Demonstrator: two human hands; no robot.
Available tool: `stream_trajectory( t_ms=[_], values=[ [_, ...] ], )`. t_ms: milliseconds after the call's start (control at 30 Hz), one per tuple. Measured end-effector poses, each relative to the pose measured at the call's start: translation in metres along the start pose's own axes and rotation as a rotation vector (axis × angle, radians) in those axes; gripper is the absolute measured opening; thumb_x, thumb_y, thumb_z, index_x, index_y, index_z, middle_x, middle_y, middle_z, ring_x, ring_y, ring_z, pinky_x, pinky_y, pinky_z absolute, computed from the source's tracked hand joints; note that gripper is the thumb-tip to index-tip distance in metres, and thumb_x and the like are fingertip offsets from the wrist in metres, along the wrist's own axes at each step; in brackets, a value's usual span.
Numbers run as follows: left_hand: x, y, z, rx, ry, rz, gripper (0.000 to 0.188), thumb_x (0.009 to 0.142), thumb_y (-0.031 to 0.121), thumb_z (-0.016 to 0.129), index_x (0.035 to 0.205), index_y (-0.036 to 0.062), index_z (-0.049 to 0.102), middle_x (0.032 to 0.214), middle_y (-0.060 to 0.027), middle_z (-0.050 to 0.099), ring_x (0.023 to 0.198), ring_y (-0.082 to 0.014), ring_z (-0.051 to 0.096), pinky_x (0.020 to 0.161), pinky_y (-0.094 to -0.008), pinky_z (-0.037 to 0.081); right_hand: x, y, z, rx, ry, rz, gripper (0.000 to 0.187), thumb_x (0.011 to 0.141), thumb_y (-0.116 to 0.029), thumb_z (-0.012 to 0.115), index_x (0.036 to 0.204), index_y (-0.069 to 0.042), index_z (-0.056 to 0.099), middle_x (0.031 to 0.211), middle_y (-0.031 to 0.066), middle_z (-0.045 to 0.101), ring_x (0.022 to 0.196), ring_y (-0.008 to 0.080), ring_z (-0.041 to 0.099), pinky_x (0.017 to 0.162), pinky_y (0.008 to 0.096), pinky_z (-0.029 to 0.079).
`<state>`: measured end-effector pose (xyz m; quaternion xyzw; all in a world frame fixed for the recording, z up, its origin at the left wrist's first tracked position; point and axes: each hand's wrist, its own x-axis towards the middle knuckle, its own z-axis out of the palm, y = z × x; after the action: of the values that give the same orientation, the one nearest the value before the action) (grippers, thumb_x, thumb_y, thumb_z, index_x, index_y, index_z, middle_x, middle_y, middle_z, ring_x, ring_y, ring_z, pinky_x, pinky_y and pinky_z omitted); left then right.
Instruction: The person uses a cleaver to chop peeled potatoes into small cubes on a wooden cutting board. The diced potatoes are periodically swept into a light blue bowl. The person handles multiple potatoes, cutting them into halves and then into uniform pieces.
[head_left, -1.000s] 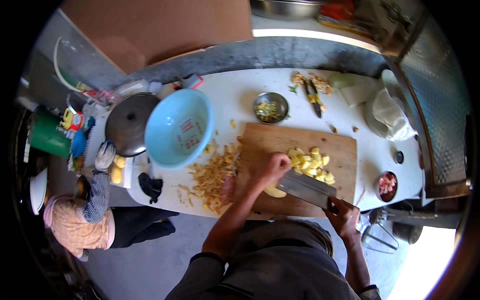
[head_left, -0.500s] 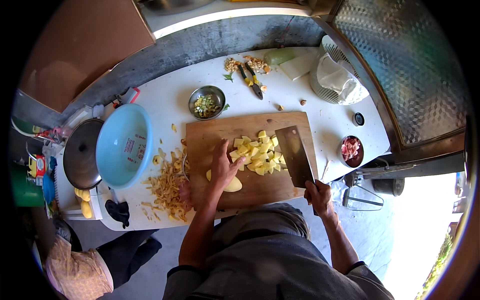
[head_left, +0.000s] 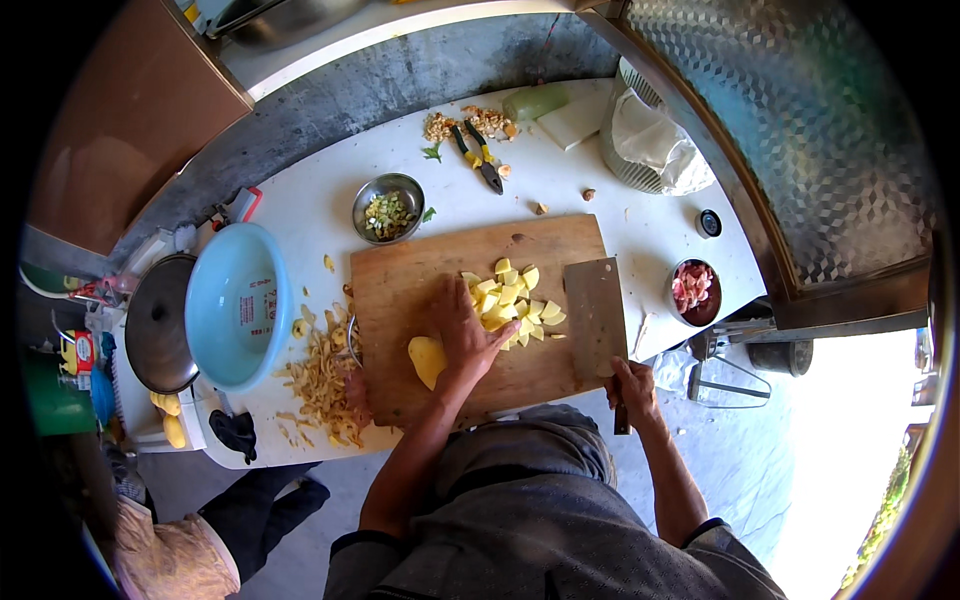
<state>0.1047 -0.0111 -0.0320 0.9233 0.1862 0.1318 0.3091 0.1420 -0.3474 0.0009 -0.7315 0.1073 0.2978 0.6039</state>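
On the wooden cutting board [head_left: 400,290] lies a pile of peeled potato chunks [head_left: 510,290]. My left hand [head_left: 468,330] rests over the left side of the pile, its fingers stretched out and thumb spread toward the right. Close to its wrist, on the left, sits a larger uncut piece of peeled potato [head_left: 427,361]. My right hand [head_left: 633,390] grips the handle of a cleaver [head_left: 594,320] at the board's right edge. The broad blade points away from me, to the right of the chunks and apart from them.
Peelings [head_left: 330,375] are heaped left of the board, beside a light blue basin [head_left: 200,300] and a dark pan lid [head_left: 160,330]. Beyond lie a metal bowl of chopped greens [head_left: 388,208] and pliers [head_left: 480,160]. A bowl of meat [head_left: 695,288] stands right. Another person [head_left: 175,550] is lower left.
My left hand has moved right onto the chunks, and the uncut potato now shows left of it. The cleaver blade has turned to point more straight away from me. The whole view has shifted slightly.
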Motion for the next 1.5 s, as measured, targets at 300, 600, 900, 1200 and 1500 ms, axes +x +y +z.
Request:
stream_trajectory(
  t_ms=[300,600,900,1200,1500],
  values=[
    [-0.007,0.015,0.022,-0.028,0.202,0.127,0.115,0.073,0.044,0.098,0.161,-0.0032,0.042,0.161,-0.0284,0.047,0.147,-0.0475,0.044,0.123,-0.0573,0.037,0.019,-0.014,0.063,0.002,-0.207,-0.014,0.044,0.112,-0.030,0.060,0.080,0.000,0.064,0.059,0.0063,0.060,0.046,0.0137,0.055,0.044,0.0307,0.045],
    [0.003,0.033,0.021,-0.131,0.293,0.155,0.104,0.077,0.035,0.095,0.161,0.0007,0.045,0.158,-0.0262,0.051,0.143,-0.0461,0.050,0.119,-0.0557,0.041,0.008,-0.042,0.112,-0.106,-0.360,0.002,0.046,0.113,-0.034,0.062,0.078,-0.003,0.066,0.058,0.0052,0.060,0.046,0.0127,0.054,0.045,0.0306,0.042],
    [0.012,0.066,-0.023,-0.416,0.427,0.196,0.101,0.079,0.024,0.095,0.163,0.0045,0.044,0.162,-0.0273,0.045,0.150,-0.0474,0.045,0.124,-0.0528,0.042,-0.021,-0.078,0.119,-0.084,-0.273,-0.084,0.039,0.109,-0.025,0.062,0.076,-0.004,0.062,0.057,0.0051,0.058,0.040,0.0131,0.052,0.036,0.0307,0.040],
    [0.023,0.028,-0.150,-0.249,0.571,0.151,0.096,0.081,0.024,0.094,0.160,-0.0008,0.045,0.157,-0.0291,0.048,0.145,-0.0484,0.049,0.122,-0.0545,0.043,-0.041,-0.137,0.212,-0.089,-0.454,-0.187,0.041,0.108,-0.024,0.066,0.075,-0.001,0.063,0.060,0.0076,0.061,0.043,0.0144,0.054,0.042,0.0318,0.043],
    [0.060,-0.140,-0.264,-0.110,0.880,0.036,0.081,0.084,0.024,0.092,0.150,-0.0061,0.055,0.146,-0.0291,0.059,0.136,-0.0471,0.057,0.118,-0.0526,0.046,-0.027,-0.210,0.406,-0.286,-0.778,-0.277,0.042,0.108,-0.027,0.066,0.079,0.003,0.066,0.063,0.0071,0.061,0.048,0.0163,0.057,0.048,0.0345,0.049]
  ],
)
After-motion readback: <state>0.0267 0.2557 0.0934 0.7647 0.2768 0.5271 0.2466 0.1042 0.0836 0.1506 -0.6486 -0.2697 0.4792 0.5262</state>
